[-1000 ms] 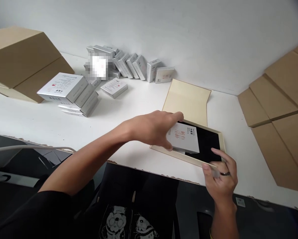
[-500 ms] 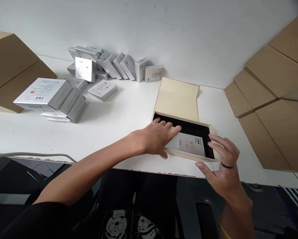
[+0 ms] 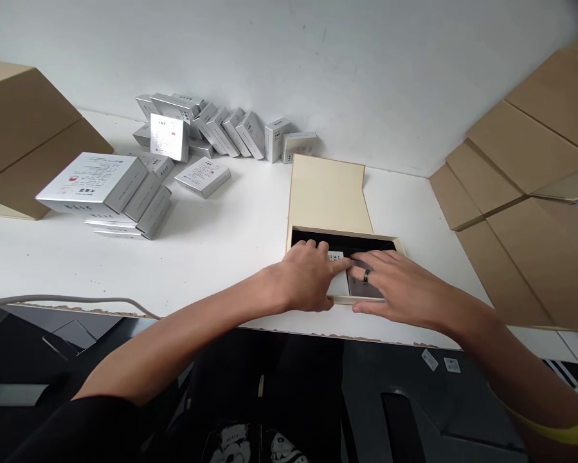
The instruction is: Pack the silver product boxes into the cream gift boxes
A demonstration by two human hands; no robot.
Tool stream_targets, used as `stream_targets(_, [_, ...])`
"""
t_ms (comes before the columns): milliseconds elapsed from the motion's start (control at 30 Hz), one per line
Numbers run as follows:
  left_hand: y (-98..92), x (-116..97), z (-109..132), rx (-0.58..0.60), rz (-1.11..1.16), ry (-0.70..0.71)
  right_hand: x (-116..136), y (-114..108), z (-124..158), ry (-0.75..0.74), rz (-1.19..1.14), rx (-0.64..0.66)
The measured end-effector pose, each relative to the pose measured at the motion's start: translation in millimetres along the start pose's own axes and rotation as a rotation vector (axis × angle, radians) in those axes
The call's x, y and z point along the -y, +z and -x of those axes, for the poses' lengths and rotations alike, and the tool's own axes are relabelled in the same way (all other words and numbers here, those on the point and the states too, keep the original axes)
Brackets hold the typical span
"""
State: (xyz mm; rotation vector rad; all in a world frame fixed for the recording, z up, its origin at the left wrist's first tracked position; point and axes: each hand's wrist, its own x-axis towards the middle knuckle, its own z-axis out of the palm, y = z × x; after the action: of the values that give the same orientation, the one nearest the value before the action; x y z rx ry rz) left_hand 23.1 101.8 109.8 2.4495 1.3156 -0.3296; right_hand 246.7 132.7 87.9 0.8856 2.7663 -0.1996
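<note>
A cream flip-lid box (image 3: 341, 300) lies at the table's front edge, its lid (image 3: 327, 193) folded back. Its dark inside holds silver cartons, among them a pale carton (image 3: 337, 283) in the middle and a shaded carton (image 3: 360, 289) to its right. My left hand (image 3: 310, 276) rests over the left end, fingers apart, its index finger stretched right across the pale carton. My right hand (image 3: 399, 283) lies across the right part with its fingers stretched out on the shaded carton and its thumb outside the front wall. The hands hide both ends of the contents.
Stacked silver cartons (image 3: 90, 183) stand at left, with a single carton (image 3: 204, 177) beside them. Several more cartons (image 3: 221, 132) lean along the wall. Large tan boxes stand at the left (image 3: 33, 128) and right (image 3: 520, 238). A grey cable (image 3: 76, 299) runs along the front edge.
My right hand has moved left, from above the box's right end onto the cartons inside. My left hand stays over the left end. The box appears shifted slightly left in view.
</note>
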Motion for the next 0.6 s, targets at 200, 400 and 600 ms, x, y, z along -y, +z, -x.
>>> stream_targets(200, [1.7,-0.5,-2.3,0.019,0.037,-0.005,-4.3,17.5,-5.1,-0.055,0.131,-0.043])
stream_targets(400, [11.3,-1.2,2.0,-0.049,0.061,0.002,-14.1,1.7,12.9,-0.085,0.07,-0.223])
stream_targets(600, [33.8,-11.6,9.7,-0.27,-0.043,-0.071,-19.5,-73.2,-74.6,0.106,-0.111,-0.234])
